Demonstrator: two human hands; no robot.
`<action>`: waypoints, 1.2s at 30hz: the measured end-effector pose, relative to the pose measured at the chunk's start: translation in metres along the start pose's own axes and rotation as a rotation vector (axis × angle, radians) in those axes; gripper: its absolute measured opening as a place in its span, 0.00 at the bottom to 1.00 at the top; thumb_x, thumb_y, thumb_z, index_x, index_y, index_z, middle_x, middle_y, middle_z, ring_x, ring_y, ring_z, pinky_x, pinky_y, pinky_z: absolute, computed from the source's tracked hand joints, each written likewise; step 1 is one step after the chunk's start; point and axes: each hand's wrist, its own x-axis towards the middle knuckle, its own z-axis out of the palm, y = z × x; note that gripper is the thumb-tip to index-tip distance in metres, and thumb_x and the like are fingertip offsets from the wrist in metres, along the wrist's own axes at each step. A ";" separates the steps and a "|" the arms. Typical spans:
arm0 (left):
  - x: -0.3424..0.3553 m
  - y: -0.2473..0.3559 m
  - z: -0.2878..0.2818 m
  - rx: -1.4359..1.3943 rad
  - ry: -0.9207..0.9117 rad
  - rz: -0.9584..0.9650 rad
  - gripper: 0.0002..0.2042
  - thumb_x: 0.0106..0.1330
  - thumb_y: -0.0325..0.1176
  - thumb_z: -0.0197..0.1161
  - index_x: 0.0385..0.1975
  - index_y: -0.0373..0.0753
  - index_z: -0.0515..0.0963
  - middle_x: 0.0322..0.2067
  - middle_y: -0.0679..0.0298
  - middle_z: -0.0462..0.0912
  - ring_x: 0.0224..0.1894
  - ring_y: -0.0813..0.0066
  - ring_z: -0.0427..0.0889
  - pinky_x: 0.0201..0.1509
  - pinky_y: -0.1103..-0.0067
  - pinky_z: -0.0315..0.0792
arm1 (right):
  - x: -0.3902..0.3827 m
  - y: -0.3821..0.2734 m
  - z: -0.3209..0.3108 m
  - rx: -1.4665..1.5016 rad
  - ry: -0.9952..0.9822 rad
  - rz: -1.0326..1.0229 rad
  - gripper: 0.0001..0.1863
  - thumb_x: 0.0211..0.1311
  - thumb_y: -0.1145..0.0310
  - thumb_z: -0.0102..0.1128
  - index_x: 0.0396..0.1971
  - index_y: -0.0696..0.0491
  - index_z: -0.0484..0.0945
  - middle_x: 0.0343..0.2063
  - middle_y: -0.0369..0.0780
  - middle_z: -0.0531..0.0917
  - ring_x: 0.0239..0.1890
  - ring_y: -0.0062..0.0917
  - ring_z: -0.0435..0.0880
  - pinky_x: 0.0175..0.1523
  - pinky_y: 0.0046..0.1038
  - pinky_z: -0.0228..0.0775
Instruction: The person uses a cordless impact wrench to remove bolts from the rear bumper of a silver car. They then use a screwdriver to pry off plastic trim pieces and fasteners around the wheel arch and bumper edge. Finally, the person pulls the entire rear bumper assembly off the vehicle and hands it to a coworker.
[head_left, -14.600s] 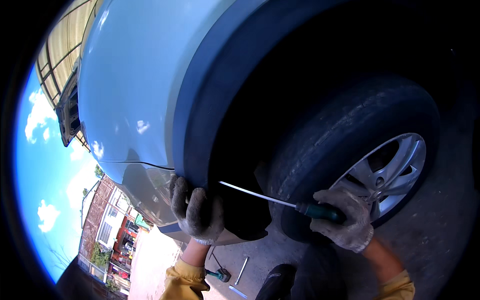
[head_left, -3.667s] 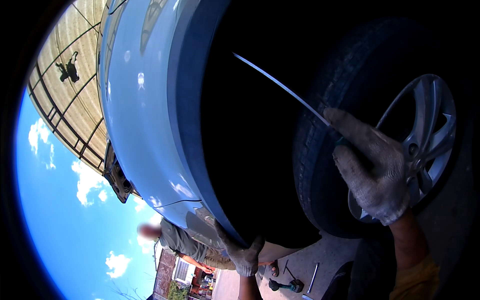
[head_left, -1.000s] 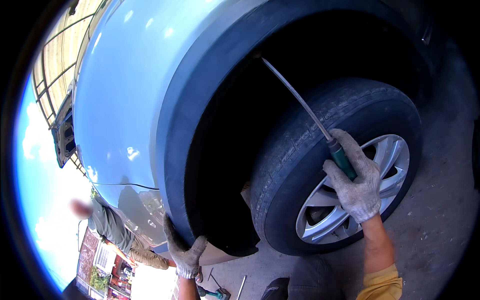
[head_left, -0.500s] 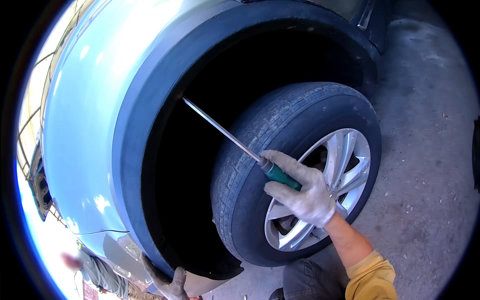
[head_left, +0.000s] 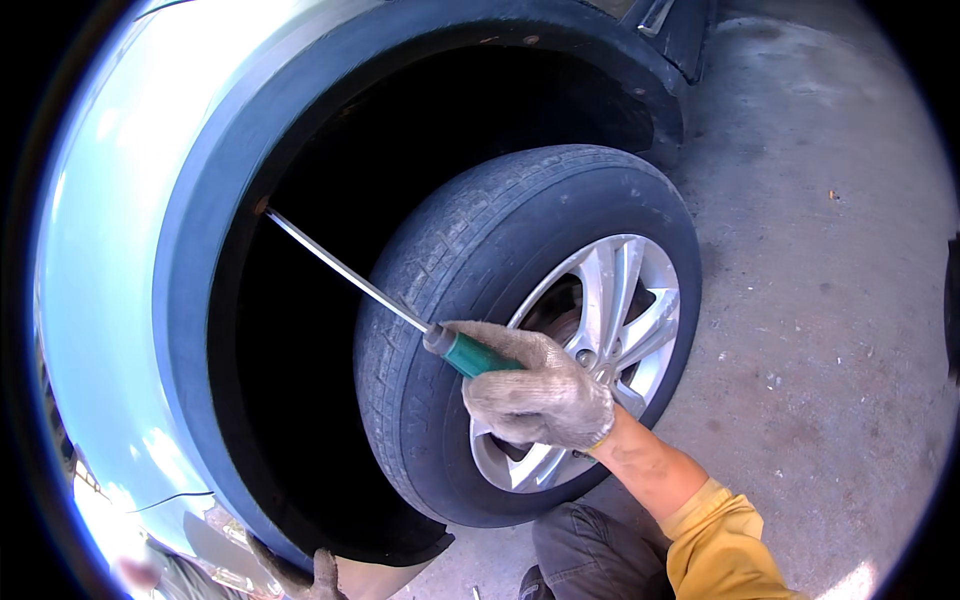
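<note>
Right hand (head_left: 545,390), gloved, mid-frame: my fingers are wrapped round the green handle (head_left: 483,356) of a long screwdriver (head_left: 345,272), which slants toward upper left. Its tip meets a brownish spot (head_left: 262,206) on the inner edge of the dark arch trim (head_left: 190,250); whether it is seated I cannot tell. Shaft length probably explains the hold: it spans the gap while my knuckles stay before the tyre (head_left: 600,200), which stands angled out, likely giving room. Left hand (head_left: 300,578), bottom left: thumb apart, beside the trim's lower end, perhaps for steadying; partly cut off, grip undetermined.
</note>
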 end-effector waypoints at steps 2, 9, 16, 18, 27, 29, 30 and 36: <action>-0.001 0.000 -0.002 -0.021 -0.003 -0.002 0.48 0.47 0.30 0.75 0.67 0.32 0.51 0.66 0.47 0.54 0.66 0.55 0.55 0.71 0.65 0.45 | 0.006 0.002 -0.005 -0.917 0.100 -0.450 0.30 0.53 0.76 0.63 0.58 0.57 0.68 0.22 0.38 0.78 0.16 0.16 0.74 0.17 0.17 0.68; -0.002 -0.002 0.001 0.007 0.033 -0.014 0.48 0.46 0.32 0.76 0.67 0.31 0.52 0.65 0.46 0.57 0.65 0.52 0.57 0.70 0.64 0.49 | 0.001 -0.007 0.004 -0.839 0.212 -0.472 0.25 0.55 0.70 0.64 0.54 0.59 0.72 0.26 0.39 0.79 0.19 0.16 0.76 0.19 0.18 0.69; -0.002 0.003 0.012 0.182 0.121 -0.046 0.51 0.40 0.41 0.73 0.67 0.33 0.53 0.66 0.49 0.57 0.66 0.52 0.56 0.71 0.64 0.46 | -0.007 -0.022 0.011 0.133 0.010 0.274 0.31 0.60 0.67 0.59 0.62 0.58 0.60 0.21 0.34 0.72 0.15 0.11 0.69 0.18 0.12 0.63; -0.003 0.003 0.016 0.191 0.135 0.070 0.50 0.41 0.43 0.71 0.67 0.34 0.54 0.66 0.52 0.58 0.67 0.52 0.55 0.72 0.64 0.43 | -0.003 -0.011 0.009 -0.974 -0.002 -0.347 0.28 0.51 0.73 0.64 0.54 0.60 0.70 0.28 0.40 0.78 0.20 0.19 0.76 0.19 0.18 0.69; -0.002 -0.001 0.017 0.004 0.061 -0.048 0.49 0.44 0.34 0.70 0.68 0.33 0.50 0.65 0.51 0.56 0.67 0.57 0.54 0.71 0.68 0.43 | -0.009 0.000 0.026 0.526 0.094 0.110 0.28 0.63 0.70 0.57 0.61 0.57 0.62 0.21 0.34 0.70 0.12 0.09 0.63 0.14 0.12 0.56; -0.002 -0.001 0.015 -0.021 0.055 -0.066 0.50 0.44 0.37 0.72 0.68 0.33 0.50 0.64 0.52 0.58 0.66 0.58 0.57 0.70 0.68 0.46 | -0.011 0.006 0.022 0.864 -0.035 0.269 0.32 0.64 0.67 0.57 0.65 0.57 0.55 0.20 0.31 0.64 0.12 0.08 0.59 0.14 0.10 0.53; -0.001 0.003 0.011 -0.014 0.052 -0.064 0.51 0.44 0.38 0.73 0.68 0.33 0.50 0.64 0.52 0.58 0.65 0.59 0.58 0.70 0.68 0.48 | -0.008 0.010 0.020 0.791 -0.094 0.285 0.33 0.64 0.67 0.57 0.65 0.56 0.55 0.21 0.32 0.66 0.11 0.08 0.58 0.14 0.11 0.52; -0.006 -0.001 0.003 0.079 0.086 -0.080 0.52 0.43 0.43 0.74 0.68 0.34 0.51 0.64 0.54 0.59 0.65 0.59 0.59 0.69 0.69 0.50 | 0.006 0.022 0.007 -1.017 0.252 -0.572 0.26 0.50 0.80 0.62 0.53 0.61 0.72 0.32 0.45 0.78 0.28 0.24 0.79 0.25 0.22 0.74</action>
